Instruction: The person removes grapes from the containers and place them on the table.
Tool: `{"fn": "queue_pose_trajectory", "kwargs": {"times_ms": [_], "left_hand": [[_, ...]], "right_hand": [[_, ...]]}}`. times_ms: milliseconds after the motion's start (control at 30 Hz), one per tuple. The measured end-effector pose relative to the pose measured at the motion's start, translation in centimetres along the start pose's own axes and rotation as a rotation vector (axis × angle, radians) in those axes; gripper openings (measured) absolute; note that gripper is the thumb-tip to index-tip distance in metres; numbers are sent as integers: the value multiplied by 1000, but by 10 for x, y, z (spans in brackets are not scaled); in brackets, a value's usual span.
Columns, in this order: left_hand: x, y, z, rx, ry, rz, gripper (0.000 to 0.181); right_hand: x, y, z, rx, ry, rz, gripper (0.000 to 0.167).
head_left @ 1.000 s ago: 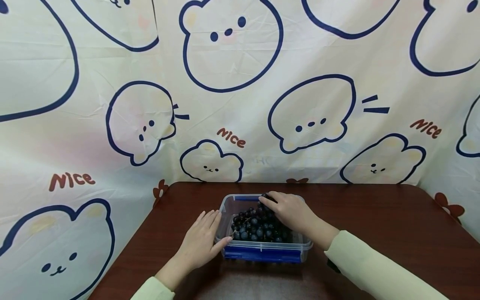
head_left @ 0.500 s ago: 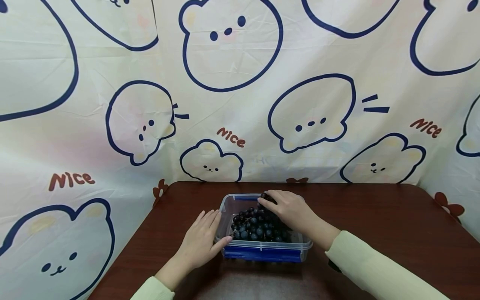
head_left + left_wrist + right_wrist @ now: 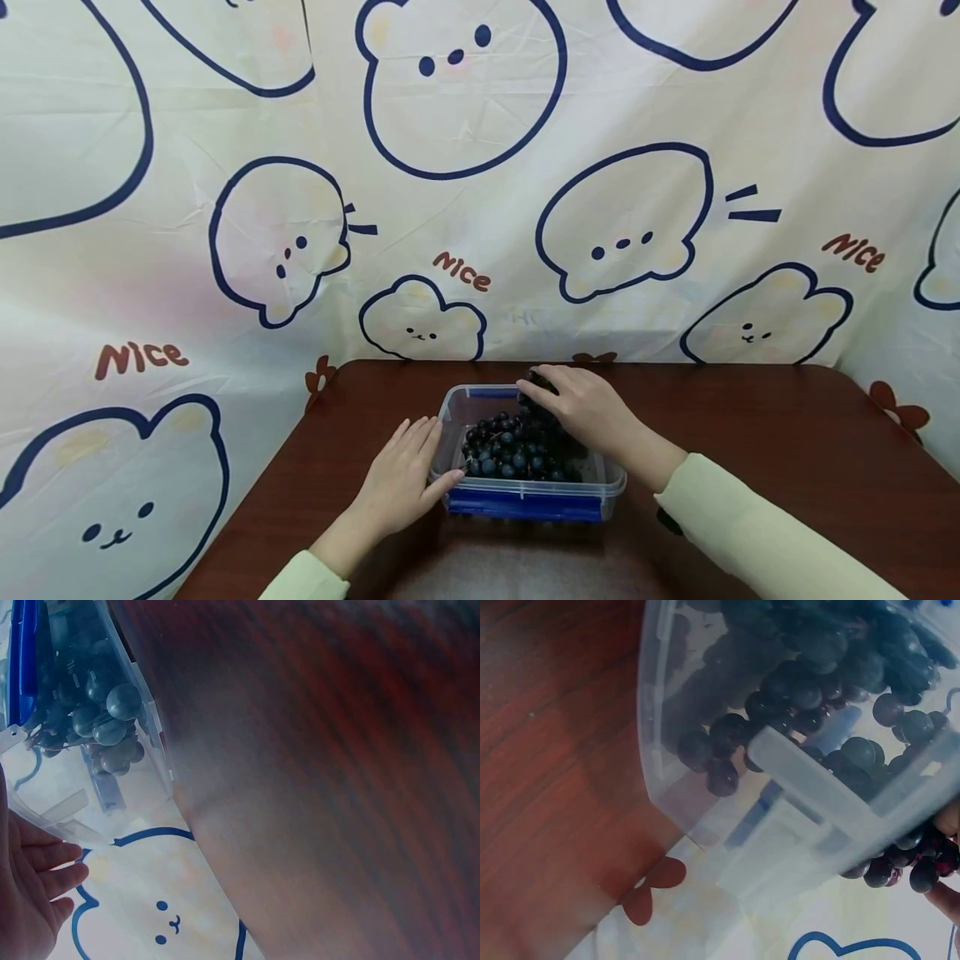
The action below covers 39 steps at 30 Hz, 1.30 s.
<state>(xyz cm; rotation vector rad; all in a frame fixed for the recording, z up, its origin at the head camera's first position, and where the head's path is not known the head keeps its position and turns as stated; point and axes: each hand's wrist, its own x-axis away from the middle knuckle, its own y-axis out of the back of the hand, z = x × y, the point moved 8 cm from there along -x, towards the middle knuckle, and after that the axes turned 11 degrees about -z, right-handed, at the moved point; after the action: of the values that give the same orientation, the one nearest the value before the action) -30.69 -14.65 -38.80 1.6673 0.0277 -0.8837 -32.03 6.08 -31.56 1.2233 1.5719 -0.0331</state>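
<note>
A clear plastic food box with blue clips holds a heap of dark grapes. My left hand lies along its left side, fingers straight, thumb at the front left corner of the rim. In the left wrist view those fingers show beside the clear wall. My right hand reaches over the box's right side and grips a bunch of grapes at the far right. Part of that bunch shows above the rim in the right wrist view, beside my fingertips; most of its hold is hidden.
The box stands on a dark brown wooden table. Behind and beside the table hangs a pale cloth printed with blue-outlined bears. No lid is seen on the box.
My right hand has risen slightly with the bunch, and more dark grapes show below its fingers. The left hand and the box keep their places; the head view has tilted a little.
</note>
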Motion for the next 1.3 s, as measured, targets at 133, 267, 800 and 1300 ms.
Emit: {"fn": "queue_pose_trajectory", "kwargs": {"times_ms": [133,267,800,1300], "left_hand": [[-1,0,0,-2,-1,-1,75],[-1,-1,0,2,1,7,75],[0,0,-1,-1,-1,7,76],[-1,-1,0,-16,2,14,76]], "right_hand": [[-6,8,-4,-6,-7,-22,54],[-11,16,-10,-2,-14,-34,57],[-27,53,-46,30,-55,-127,51],[-5,71,-81,125,-89,-95,49]]}}
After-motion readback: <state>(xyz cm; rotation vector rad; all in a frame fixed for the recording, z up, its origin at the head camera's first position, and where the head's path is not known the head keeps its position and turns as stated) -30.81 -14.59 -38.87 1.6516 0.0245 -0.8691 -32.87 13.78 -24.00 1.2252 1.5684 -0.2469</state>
